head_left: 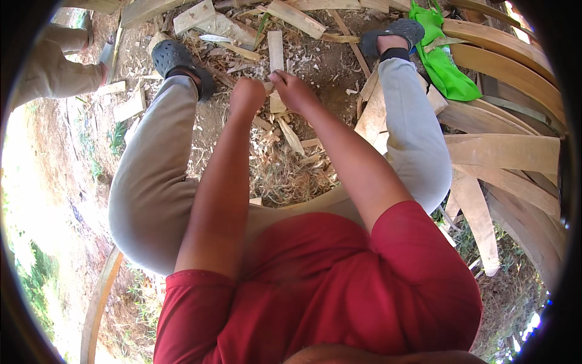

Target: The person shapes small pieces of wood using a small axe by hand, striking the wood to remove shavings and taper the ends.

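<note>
My left hand (247, 95) is closed in a fist between my knees. Close beside it, my right hand (293, 92) is also closed, its thumb on top. A small pale piece (268, 87) shows between the two fists; its kind is too small to tell. Directly behind the hands is a narrow wooden slat (276, 53), its lower end showing below them. I cannot tell whether the hands touch this slat.
Wood offcuts (296, 18) and shavings (276, 173) litter the ground between my dark clogs (171, 59). Long curved boards (503, 150) are piled at the right, with a bright green bag (441, 57) beside them. Another person's legs (60, 64) are at the far left.
</note>
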The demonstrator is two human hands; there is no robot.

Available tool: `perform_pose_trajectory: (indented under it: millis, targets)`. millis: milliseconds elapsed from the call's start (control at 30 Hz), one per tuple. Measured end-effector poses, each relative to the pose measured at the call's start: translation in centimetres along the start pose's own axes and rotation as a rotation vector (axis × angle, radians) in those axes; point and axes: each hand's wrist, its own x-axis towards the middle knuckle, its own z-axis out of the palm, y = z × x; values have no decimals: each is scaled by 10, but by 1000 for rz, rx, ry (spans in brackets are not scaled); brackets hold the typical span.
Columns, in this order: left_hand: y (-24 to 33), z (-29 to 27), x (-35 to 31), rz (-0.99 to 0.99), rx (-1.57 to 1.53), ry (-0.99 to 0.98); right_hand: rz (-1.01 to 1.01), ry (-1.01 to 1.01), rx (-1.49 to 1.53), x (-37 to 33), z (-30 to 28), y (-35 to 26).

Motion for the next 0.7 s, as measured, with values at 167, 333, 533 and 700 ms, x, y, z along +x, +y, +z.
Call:
perform_pose_trajectory:
  millis: [167,333,533,700]
  targets:
    - [-11,15,5,63,124,135,35,-7,61,-1,5,10]
    - [-62,43,45,77,190,161,22,49,177,1,-16,-14]
    - [-27,10,9,33,-24,172,0,-89,304,-10,-35,-15]
    - [-34,7,16,177,154,141,-64,-36,162,3,-17,-2]
